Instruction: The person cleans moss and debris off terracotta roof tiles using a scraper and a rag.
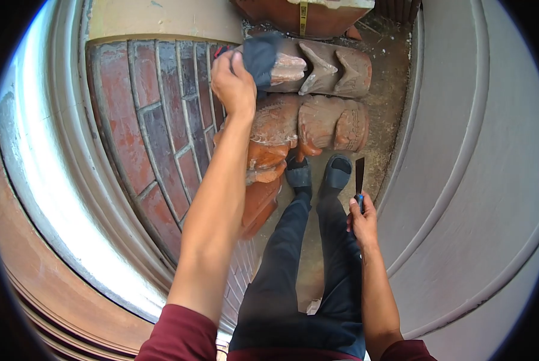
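Observation:
My left hand (pixel 232 85) is raised over the brick-patterned surface, its fingers closed on a dark, limp cloth (pixel 263 59) that is slightly blurred. A small red and black item (pixel 221 51) shows by its fingertips; I cannot make out what it is. Behind the cloth lies a grey-brown moulded clay piece (pixel 353 71) with pointed ridges. A second, orange-brown moulded clay piece (pixel 326 123) rests closer to my feet. Low at my right side, my right hand (pixel 363 224) grips the blue and black handle of a putty knife (pixel 359 174), its dark blade pointing away from me.
A brick-patterned surface (pixel 143 114) with pale joints runs along the left. A curved grey wall (pixel 462 174) bounds the right. At the back stands a large terracotta piece (pixel 335 18) with a yellow strip. My sandalled feet (pixel 336 171) stand just before the clay pieces.

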`<state>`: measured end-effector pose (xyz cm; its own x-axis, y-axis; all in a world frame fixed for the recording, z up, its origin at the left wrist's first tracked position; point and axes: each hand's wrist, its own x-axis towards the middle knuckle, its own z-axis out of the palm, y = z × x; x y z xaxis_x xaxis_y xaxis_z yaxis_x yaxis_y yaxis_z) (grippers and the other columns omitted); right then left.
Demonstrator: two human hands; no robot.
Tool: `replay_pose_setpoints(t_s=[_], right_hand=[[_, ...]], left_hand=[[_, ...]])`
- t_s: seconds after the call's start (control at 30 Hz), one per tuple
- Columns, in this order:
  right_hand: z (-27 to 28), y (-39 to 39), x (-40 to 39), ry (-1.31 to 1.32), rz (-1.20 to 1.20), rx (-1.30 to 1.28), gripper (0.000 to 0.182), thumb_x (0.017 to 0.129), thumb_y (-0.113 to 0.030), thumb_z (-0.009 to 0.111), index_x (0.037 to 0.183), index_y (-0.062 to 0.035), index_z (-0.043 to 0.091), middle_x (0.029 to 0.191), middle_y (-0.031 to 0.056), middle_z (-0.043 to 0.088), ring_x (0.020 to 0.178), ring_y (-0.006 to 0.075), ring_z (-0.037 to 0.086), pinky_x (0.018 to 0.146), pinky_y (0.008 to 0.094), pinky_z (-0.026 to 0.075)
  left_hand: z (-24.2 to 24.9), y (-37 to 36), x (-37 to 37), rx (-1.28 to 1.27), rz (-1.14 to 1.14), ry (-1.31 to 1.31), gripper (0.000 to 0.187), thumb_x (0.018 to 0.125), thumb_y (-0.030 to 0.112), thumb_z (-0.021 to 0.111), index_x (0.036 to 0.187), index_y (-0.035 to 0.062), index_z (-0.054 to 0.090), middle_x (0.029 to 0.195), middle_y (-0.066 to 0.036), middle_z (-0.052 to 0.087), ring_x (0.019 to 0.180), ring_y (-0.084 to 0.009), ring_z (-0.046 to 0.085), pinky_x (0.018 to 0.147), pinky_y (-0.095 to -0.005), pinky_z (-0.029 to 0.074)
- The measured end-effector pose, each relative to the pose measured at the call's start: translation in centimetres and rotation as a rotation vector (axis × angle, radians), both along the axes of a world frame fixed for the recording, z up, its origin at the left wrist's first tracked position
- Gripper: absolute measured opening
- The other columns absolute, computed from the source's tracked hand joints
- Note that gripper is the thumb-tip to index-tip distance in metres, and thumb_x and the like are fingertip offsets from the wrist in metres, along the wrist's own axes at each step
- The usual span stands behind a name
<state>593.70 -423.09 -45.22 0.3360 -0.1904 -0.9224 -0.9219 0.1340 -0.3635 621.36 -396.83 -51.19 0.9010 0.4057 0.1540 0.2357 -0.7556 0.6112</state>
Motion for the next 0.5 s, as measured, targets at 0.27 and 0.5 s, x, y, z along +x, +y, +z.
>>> replay_pose_setpoints(t_s=[0.27, 0.5], right_hand=[[0.3, 1.0, 0.3, 0.004, 0.037, 0.064, 0.049, 0.097, -0.021, 0.06, 0.141, -0.0056, 0.044, 0.076, -0.002, 0.053, 0.052, 0.0068, 0.049, 0.041, 0.023, 0.041], [0.2, -0.7, -0.5, 0.021, -0.006, -0.001, 0.049, 0.097, -0.019, 0.06, 0.141, -0.0056, 0.044, 0.075, -0.0026, 0.052, 0.052, 0.0067, 0.049, 0.04, 0.0228, 0.04]], left_hand=[[0.4, 1.0, -1.0, -0.128, -0.16, -0.024, 0.033, 0.093, 0.026, 0.062, 0.114, 0.0006, 0.067, 0.119, -0.023, 0.063, 0.117, -0.0344, 0.058, 0.102, -0.0384, 0.042], [-5.9, 6.0, 3.7, -0.798, 0.278, 0.231, 0.023, 0.091, 0.015, 0.066, 0.111, 0.0048, 0.072, 0.105, -0.012, 0.071, 0.095, -0.0181, 0.064, 0.087, -0.0302, 0.049]])
